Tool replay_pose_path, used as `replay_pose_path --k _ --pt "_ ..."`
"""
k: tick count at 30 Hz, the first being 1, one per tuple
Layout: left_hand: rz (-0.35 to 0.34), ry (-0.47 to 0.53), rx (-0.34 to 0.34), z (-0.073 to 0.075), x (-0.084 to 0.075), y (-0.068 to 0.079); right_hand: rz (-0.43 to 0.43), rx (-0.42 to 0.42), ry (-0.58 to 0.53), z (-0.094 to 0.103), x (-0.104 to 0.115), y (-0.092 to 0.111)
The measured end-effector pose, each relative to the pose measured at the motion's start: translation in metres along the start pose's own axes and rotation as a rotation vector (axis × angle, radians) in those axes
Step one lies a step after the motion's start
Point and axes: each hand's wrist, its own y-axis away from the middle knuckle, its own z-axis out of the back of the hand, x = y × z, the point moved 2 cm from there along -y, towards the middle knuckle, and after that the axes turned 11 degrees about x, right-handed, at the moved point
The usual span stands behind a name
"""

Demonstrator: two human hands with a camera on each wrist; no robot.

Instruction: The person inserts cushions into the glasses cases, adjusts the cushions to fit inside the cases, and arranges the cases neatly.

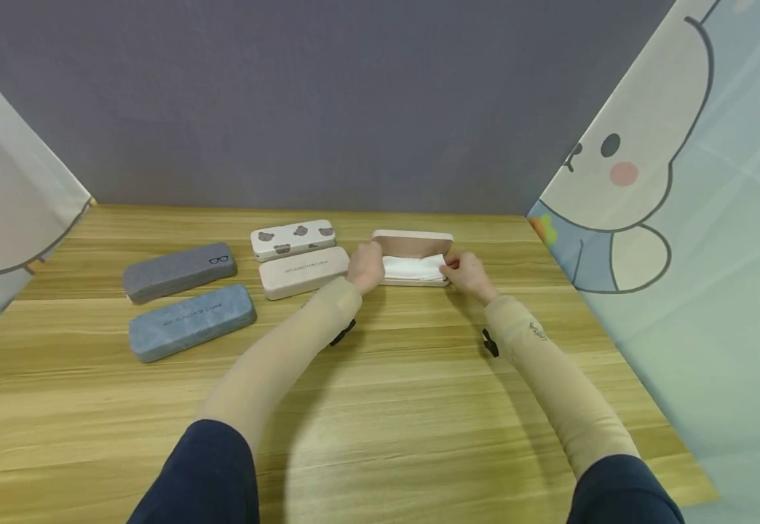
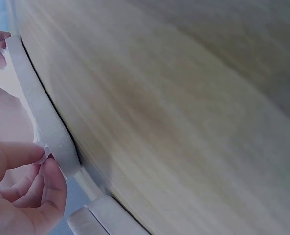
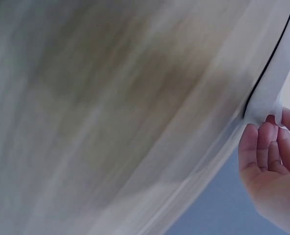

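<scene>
An open glasses case (image 1: 413, 244) with a pinkish lining lies near the back of the table, its lid raised at the rear. In it is a folded white cloth (image 1: 413, 268). My left hand (image 1: 367, 266) is at the case's left end; the left wrist view shows its thumb and fingertips pinching a corner of the cloth by the case rim (image 2: 47, 107). At the opposite end my right hand (image 1: 468, 275) pinches the cloth's right edge between thumb and finger, the other fingers loosely bent beside the case, as the right wrist view (image 3: 272, 152) shows.
Left of the open case lie a cream case (image 1: 304, 273) and a white bear-print case (image 1: 293, 239). Farther left are a grey case (image 1: 180, 271) and a blue case (image 1: 192, 322). A grey panel (image 1: 314, 109) rises behind the table, with printed cloth (image 1: 701, 291) along the right side.
</scene>
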Motion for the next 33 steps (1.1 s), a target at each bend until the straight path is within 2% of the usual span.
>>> replay_pose_path --k 15,33 --pt "0.013 -0.026 0.014 -0.0003 -0.0005 -0.0021 -0.010 -0.008 0.047 0.0026 0.0036 0.0044" --pt "0.010 0.035 0.038 0.0064 0.0029 0.0049 -0.037 0.030 0.014 0.0082 -0.0032 0.0091"
